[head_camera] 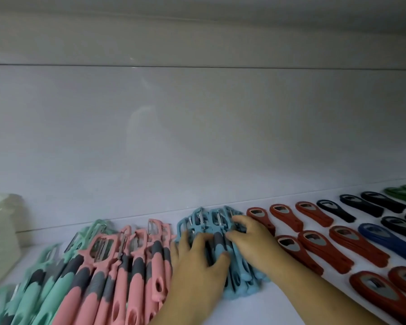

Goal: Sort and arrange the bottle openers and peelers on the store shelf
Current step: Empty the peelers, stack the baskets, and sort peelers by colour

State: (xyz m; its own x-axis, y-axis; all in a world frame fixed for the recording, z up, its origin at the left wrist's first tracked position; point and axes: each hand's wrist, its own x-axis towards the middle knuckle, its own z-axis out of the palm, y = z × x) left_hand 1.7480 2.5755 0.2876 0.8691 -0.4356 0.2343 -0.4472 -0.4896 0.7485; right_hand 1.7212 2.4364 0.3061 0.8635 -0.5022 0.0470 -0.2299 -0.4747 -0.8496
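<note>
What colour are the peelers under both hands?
The peelers are light blue with grey grips; head view.

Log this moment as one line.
left hand on blue peelers | right hand on same stack | pink peelers left | red openers right
</note>
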